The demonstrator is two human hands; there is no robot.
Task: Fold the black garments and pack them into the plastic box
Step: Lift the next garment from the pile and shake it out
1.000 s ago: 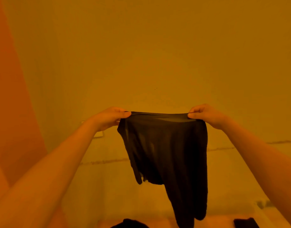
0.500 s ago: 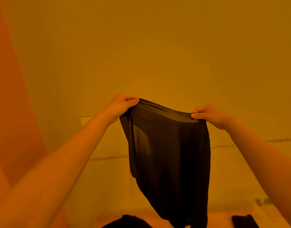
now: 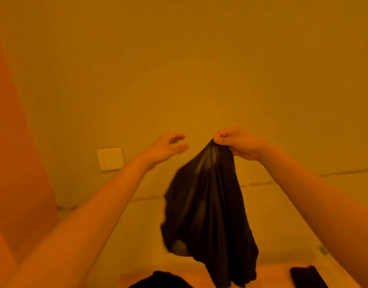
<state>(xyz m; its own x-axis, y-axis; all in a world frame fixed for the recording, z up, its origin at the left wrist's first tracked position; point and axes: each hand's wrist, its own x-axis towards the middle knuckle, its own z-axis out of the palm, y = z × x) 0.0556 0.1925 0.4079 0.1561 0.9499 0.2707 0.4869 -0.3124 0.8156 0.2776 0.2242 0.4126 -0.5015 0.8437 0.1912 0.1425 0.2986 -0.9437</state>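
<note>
I see the right hand (image 3: 236, 142) pinching the thin black fabric garment (image 3: 208, 217), which hangs right of the pale square wall switch (image 3: 110, 158). The left hand (image 3: 166, 147) is released, fingers spread, between them. No readable writing.

— What sort of place is this?
— A room in a home, by the look: plain painted wall (image 3: 199, 59), a wall switch (image 3: 110, 158), dark clothes (image 3: 162, 280) lying about below.
</note>
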